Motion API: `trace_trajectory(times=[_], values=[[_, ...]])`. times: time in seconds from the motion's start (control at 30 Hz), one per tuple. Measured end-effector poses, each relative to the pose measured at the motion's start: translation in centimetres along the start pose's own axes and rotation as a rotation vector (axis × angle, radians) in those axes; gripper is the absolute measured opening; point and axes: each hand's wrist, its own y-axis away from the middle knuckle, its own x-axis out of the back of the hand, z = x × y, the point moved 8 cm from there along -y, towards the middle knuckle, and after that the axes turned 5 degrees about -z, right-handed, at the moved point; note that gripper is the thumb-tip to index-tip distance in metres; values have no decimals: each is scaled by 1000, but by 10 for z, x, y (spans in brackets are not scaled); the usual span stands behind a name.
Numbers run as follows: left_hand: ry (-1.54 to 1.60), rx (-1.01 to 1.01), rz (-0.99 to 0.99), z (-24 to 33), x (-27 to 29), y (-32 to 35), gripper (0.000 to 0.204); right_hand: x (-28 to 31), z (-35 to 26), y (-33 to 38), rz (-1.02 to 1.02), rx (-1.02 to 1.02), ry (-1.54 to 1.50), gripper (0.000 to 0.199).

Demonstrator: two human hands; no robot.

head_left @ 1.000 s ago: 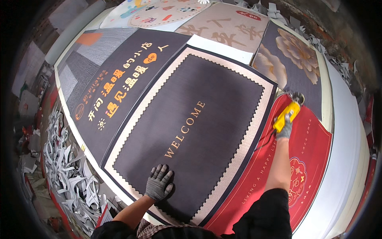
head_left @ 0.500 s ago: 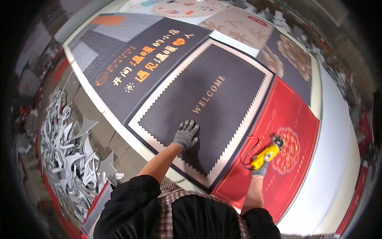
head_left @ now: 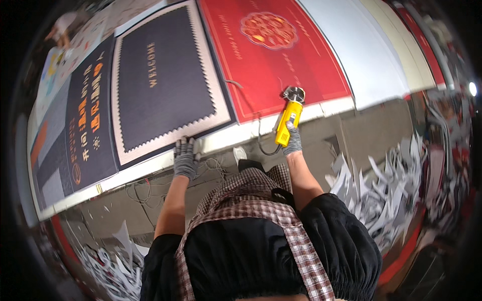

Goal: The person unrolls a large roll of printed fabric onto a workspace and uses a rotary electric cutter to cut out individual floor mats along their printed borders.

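Observation:
My left hand (head_left: 186,159), in a grey knit glove, lies with fingers stretched out over the near border of a dark mat (head_left: 168,75) with a pink scalloped frame. In my gloved right hand (head_left: 293,139) is a yellow electric rotary cutter (head_left: 288,125). Its round metal head points away from me, over the near edge of a red mat (head_left: 273,65) with a round flower-like emblem. A dark cord (head_left: 260,143) loops from the cutter's rear, left of that hand.
The mats lie on a long table with a pale edge (head_left: 143,173). Further left is another dark mat (head_left: 95,125) with orange lettering; white sheeting (head_left: 354,50) lies right. Grey offcuts (head_left: 386,193) pile up on the floor at both sides. Another person's arm (head_left: 64,37) shows at far left.
My view has swung right, so the mats appear further left and up. Both hands have come back to the table's near edge, the right still holding the cutter.

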Motion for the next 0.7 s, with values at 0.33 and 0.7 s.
trace_trajectory(times=[0.33,0.7], values=[[117,-49,-2,40,-14,51,62,176,-34,193,376,171,-99,46],[464,-120,101,107,-45,39,35,275,-79,213,543,218,-241,43]])
